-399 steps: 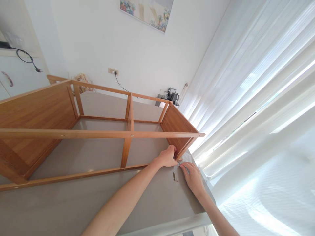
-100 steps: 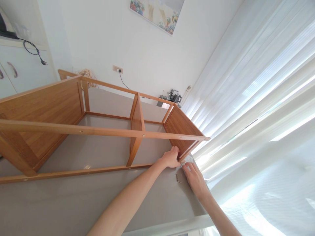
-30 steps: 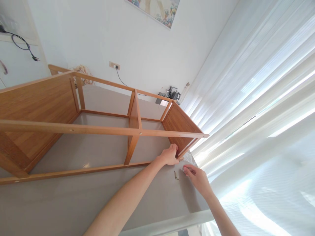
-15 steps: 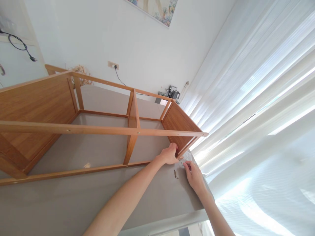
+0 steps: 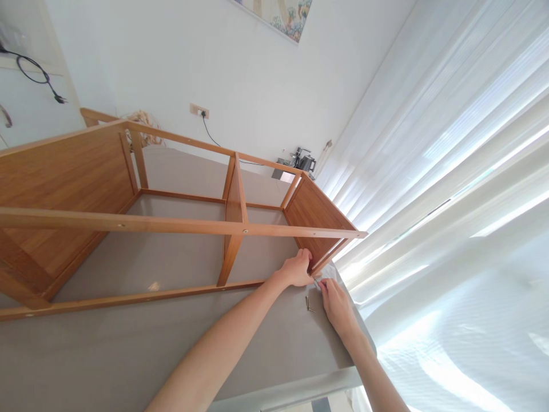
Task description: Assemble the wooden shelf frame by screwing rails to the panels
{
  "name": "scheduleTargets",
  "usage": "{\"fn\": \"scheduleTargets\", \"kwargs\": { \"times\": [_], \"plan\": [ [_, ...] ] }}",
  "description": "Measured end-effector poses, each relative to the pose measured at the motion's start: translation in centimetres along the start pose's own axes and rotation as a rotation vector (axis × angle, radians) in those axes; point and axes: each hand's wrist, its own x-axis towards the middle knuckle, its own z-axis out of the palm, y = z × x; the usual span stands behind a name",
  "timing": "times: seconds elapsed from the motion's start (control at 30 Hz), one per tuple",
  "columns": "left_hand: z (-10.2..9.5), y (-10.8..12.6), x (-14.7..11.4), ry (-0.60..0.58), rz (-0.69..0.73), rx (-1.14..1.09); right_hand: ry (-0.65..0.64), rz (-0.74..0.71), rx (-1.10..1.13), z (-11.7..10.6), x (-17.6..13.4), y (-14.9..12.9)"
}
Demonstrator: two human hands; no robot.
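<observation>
A wooden shelf frame lies on its side on the grey-covered table. My left hand is closed round the frame's near lower rail at its right corner, thumb toward me. Between the fingertips of my right hand is a thin, bent metal hex key. Its tip is at the rail's end, close by my left thumb; whether it sits in a screw head is too small to tell. Several loose screws lie on the table just left of my right hand.
White curtains hang along the table's right edge. Behind the frame, a kettle stands near the wall, and a cord runs to the wall socket. A black plug dangles at far left. Some clear plastic lies beyond my right hand.
My right hand has moved slightly left and brought the hex key up to the rail's end. My left hand keeps its hold on the frame. The view has shifted a little.
</observation>
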Motion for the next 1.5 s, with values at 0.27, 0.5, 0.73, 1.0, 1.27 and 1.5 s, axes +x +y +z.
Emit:
{"fn": "scheduleTargets", "kwargs": {
  "times": [0.27,0.5,0.73,1.0,1.27,1.5],
  "plan": [
    [0.07,0.04,0.08,0.001,0.000,0.003,-0.011,-0.030,-0.029,-0.09,-0.02,-0.20],
    [0.01,-0.03,0.02,-0.002,0.003,-0.007,0.012,-0.041,-0.055,0.19,-0.15,-0.08],
    [0.18,-0.13,0.14,0.010,0.005,-0.021,-0.012,-0.056,-0.084,0.29,-0.09,-0.09],
    [0.10,-0.06,-0.04,0.019,0.016,-0.032,-0.015,-0.056,-0.102,0.38,-0.33,-0.07],
    [0.30,-0.20,0.06,0.029,0.019,-0.018,-0.015,-0.049,-0.078,0.70,-0.10,0.19],
    [0.36,-0.24,0.13,0.026,0.017,-0.015,-0.065,0.038,0.081,-0.11,0.50,-0.45]
  ]
}}
